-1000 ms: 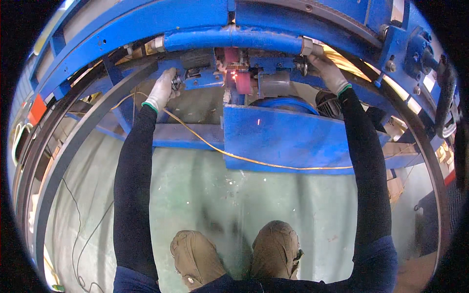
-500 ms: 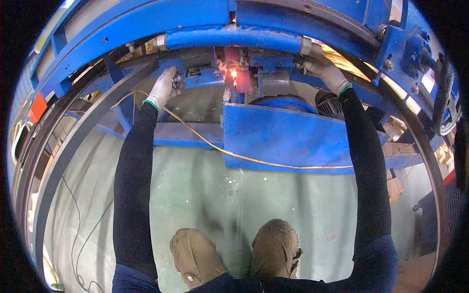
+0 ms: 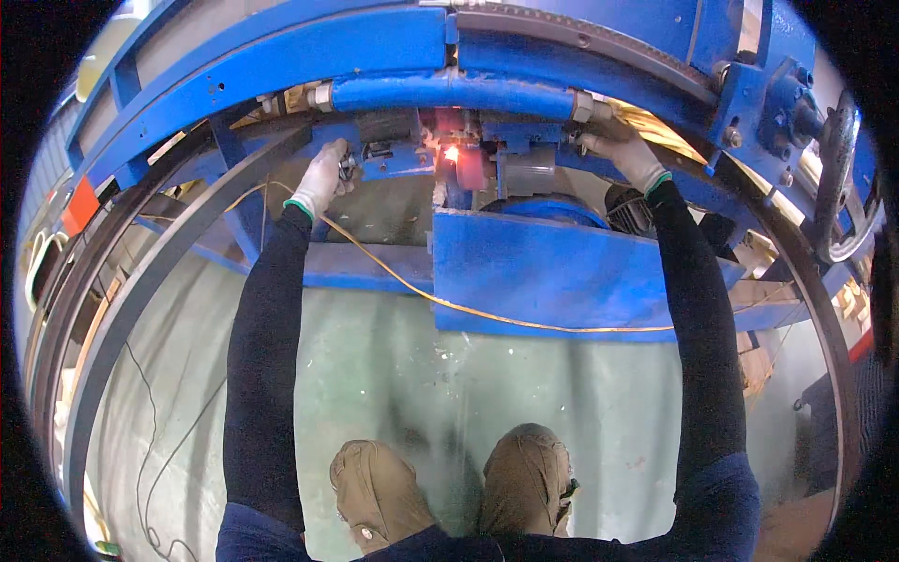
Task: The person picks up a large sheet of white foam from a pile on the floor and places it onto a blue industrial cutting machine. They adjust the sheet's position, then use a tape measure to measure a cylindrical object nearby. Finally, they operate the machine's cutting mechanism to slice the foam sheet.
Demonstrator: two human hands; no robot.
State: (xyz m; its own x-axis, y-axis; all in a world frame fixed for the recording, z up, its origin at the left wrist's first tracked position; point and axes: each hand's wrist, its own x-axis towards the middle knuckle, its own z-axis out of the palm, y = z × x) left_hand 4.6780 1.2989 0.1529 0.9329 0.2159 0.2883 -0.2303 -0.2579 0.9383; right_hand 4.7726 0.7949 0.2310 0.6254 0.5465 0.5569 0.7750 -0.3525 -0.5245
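Both my hands wear white work gloves with green cuffs and reach to the underside of a blue machine frame. My left hand [image 3: 322, 178] is closed on a small metal fitting [image 3: 348, 168] at the left end of a blue bracket [image 3: 399, 163]. At the right end of the mechanism, my right hand [image 3: 629, 155] has its fingers curled at another blue bracket [image 3: 517, 134]; what they hold is hidden. Between the hands, a bright orange-white glow [image 3: 452, 153] shows beside a reddish-lit block [image 3: 471, 172], apart from both gloves.
A thick blue tube [image 3: 449, 92] with end nuts spans above the glow. Below it stand a blue panel [image 3: 552, 272] and a dark motor [image 3: 629, 210]. A yellowish cable [image 3: 393, 269] hangs across the front. Curved steel rails [image 3: 150, 272] flank my left arm; a handwheel [image 3: 843, 178] is at right.
The whole view has shifted slightly, with the machine lower in it. The glow is smaller and more compact. Both hands stay at the same parts.
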